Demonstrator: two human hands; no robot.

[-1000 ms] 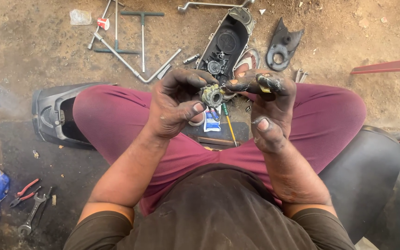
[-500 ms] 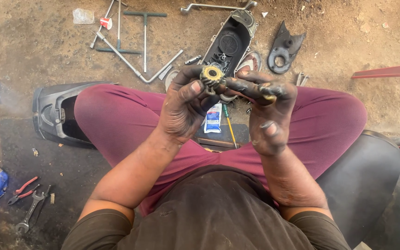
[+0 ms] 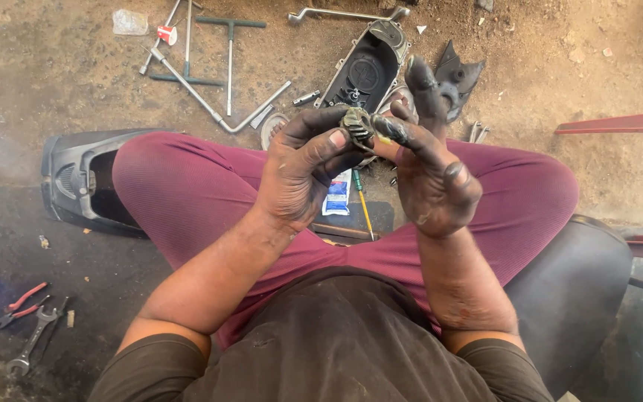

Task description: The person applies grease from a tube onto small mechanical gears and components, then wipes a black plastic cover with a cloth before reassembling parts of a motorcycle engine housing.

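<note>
Raised gear [image 3: 356, 123] sits apparently pinched between both hands' grip.

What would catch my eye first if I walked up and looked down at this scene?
Two grease-blackened hands meet in the middle: the left hand and right hand hold a small toothed gear between them, above maroon trousers. Beyond, on the dirt, lies an open black engine cover, with long T-handle wrenches to its left. Red-handled pliers lie at the lower left.

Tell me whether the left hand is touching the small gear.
Touching. The head view shows the left hand with its fingers wrapped against the small gear.
</note>
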